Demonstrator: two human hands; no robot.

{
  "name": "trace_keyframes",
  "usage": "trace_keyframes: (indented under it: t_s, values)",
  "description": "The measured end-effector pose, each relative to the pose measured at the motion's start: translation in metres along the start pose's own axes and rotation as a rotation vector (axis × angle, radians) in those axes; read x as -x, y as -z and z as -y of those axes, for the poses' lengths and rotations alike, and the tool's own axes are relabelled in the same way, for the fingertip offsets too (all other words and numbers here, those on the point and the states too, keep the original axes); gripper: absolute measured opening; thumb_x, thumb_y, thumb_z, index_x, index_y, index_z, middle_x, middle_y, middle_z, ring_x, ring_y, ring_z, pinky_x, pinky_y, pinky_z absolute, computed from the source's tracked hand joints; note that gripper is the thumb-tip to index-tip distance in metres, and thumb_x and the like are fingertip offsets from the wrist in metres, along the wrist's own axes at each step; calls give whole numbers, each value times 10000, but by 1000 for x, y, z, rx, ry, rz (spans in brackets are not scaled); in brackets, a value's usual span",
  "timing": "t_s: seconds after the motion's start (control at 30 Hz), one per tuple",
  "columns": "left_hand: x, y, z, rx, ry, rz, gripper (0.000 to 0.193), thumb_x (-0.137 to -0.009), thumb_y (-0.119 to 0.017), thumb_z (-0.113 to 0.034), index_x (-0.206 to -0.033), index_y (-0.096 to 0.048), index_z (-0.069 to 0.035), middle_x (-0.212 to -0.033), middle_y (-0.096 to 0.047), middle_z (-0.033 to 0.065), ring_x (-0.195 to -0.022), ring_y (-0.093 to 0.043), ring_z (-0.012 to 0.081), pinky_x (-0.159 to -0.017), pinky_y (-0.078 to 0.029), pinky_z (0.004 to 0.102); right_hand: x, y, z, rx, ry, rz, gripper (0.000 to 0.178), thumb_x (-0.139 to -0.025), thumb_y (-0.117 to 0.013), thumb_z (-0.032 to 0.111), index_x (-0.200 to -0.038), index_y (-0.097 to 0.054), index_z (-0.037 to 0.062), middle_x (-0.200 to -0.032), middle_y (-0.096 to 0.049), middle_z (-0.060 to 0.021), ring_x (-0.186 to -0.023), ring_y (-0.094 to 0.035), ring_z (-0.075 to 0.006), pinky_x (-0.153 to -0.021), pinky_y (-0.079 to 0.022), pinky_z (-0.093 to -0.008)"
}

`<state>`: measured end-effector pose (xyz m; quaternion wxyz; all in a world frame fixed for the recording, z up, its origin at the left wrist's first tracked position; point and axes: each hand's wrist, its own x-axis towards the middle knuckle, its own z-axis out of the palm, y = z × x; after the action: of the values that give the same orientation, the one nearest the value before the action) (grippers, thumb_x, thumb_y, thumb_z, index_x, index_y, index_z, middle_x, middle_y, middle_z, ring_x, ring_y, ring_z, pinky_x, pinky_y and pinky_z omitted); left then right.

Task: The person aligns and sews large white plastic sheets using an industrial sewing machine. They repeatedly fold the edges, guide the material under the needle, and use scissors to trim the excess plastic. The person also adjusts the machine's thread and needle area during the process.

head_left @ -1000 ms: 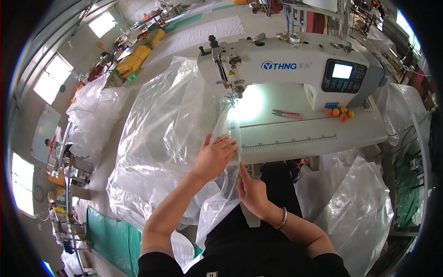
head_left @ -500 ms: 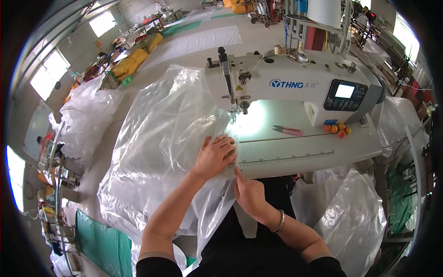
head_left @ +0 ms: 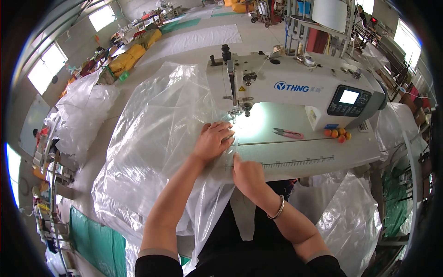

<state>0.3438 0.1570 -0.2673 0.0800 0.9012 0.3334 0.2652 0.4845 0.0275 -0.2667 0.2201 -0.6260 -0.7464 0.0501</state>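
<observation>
A large clear plastic sheet (head_left: pixel 152 124) drapes over the left of the sewing machine table and hangs down past my lap. My left hand (head_left: pixel 213 142) lies flat on the sheet by its right edge, just below the lit needle area, fingers stretched toward it. Close beside it and nearer to me, my right hand (head_left: pixel 249 174) is curled, thumb and index finger at the sheet's edge; they seem to pinch it, though the fingertips are partly hidden. The white sewing machine (head_left: pixel 286 83) stands above, its presser foot (head_left: pixel 235 112) over the edge of the sheet.
Pink-handled thread snips (head_left: pixel 288 134) and several small orange-red fruits (head_left: pixel 338 134) lie on the table (head_left: pixel 314 150), which has a printed ruler near its front edge. More plastic sheeting (head_left: pixel 348 221) hangs at the right. A thread cone (head_left: pixel 330 16) stands behind the machine.
Both hands have moved slightly forward toward the needle, with the sheet's edge beneath them. The whole view has shifted a little.
</observation>
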Motion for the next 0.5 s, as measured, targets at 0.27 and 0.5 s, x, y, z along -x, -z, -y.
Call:
trace_keyframes:
  t_s: [0.27,0.5]
  values:
    - [-1,-2,11,144,46,-41,284,-814,-675,-205,-1054,-670,-53,-1187,-628,107,-1130,-566,310,-996,-413,406,-6,-2,-4,-1,6,6,368,-814,-598,110,-1142,-629,-53,-597,-632,-136,-539,-649,-290,-512,-510,-387]
    - [0,2,7,104,5,-56,249,-817,-678,-198,-1035,-704,-81,-1146,-624,98,-1104,-569,301,-981,-425,405,-7,3,-2,-10,24,-14,366,-824,-597,117,-1139,-631,-66,-591,-635,-130,-525,-650,-278,-496,-511,-371]
